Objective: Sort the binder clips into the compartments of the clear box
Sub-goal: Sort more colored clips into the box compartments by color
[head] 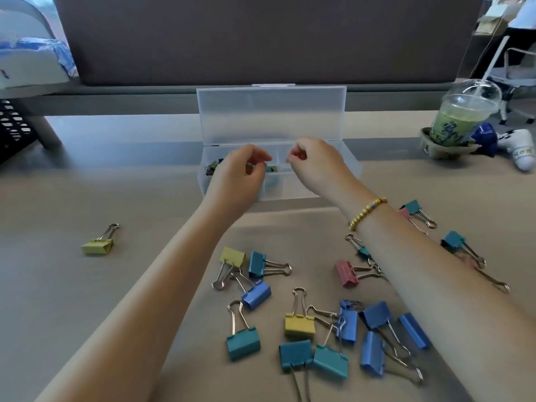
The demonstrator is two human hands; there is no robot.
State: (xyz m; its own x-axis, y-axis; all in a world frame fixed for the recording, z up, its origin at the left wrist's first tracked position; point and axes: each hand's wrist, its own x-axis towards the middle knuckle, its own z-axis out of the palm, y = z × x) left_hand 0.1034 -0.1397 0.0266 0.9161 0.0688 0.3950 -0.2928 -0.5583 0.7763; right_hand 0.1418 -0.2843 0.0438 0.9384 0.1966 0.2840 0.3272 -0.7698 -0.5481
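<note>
Both hands are hovering over the clear plastic compartment box (pixel 319 181) with its lid standing open: the left hand (pixel 237 175) is curling its fingers over the left compartment, its grip hidden, and the right hand (pixel 316 163) is pinching something too small to tell. Coloured metal binder clips (pixel 298 323) are lying scattered on the beige surface (pixel 87 300) near the forearms.

The left hand (pixel 236 175) covers most of the clear box's (pixel 319 187) left compartment, so the clips (pixel 211 167) inside show only as dark slivers (their number cannot be told). Whether either hand pinches anything is unclear, the right hand (pixel 314 163) included. The right forearm hides parts of several clips on the bench (pixel 87 300). The teal clip's (pixel 295 356) handles run off the bottom edge.
</note>
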